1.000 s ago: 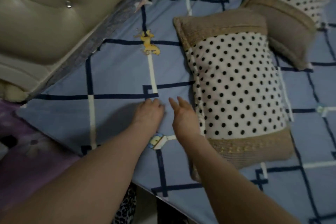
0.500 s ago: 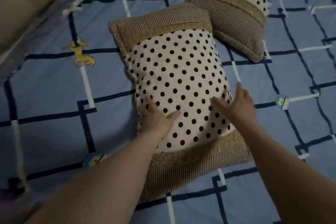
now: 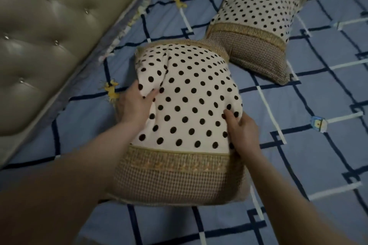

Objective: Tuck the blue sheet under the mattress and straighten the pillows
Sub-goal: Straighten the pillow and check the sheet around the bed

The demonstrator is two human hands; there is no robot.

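My left hand point(image 3: 135, 103) and right hand point(image 3: 242, 129) grip the sides of the near pillow point(image 3: 189, 109), white with black dots and tan woven ends, bunching it on the blue sheet point(image 3: 310, 93) beside the headboard point(image 3: 43, 42).

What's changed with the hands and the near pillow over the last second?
Both hands left the blue sheet and went to the near pillow. The left hand now grips its left edge, bunching the dotted fabric, and the right hand grips its right edge. The pillow looks puffed up between them. The far pillow and the padded headboard are as before.
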